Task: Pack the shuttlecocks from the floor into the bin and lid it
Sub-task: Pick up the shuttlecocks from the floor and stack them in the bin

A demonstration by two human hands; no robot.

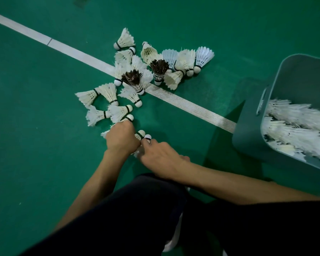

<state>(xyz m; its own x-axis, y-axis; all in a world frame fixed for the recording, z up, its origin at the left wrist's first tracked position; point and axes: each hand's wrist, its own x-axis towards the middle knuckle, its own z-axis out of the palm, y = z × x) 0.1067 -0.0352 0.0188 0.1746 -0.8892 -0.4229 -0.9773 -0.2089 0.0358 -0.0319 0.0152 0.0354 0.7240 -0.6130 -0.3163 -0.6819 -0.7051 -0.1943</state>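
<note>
Several white shuttlecocks (126, 39) lie scattered on the green floor, with two dark-feathered ones (132, 78) among them. A grey-blue bin (248, 137) stands at the right, partly filled with white shuttlecocks (296, 126). My left hand (121, 139) is closed over shuttlecocks at the near edge of the pile. My right hand (161, 157) sits just beside it, its fingers pinching a shuttlecock (147, 137) by the cork. The feathers under both hands are mostly hidden. No lid is in view.
A white court line (183, 103) runs diagonally under the pile toward the bin. My dark-clothed legs (137, 218) fill the bottom of the view, with a white shoe (174, 239) showing between them. Open green floor lies to the left.
</note>
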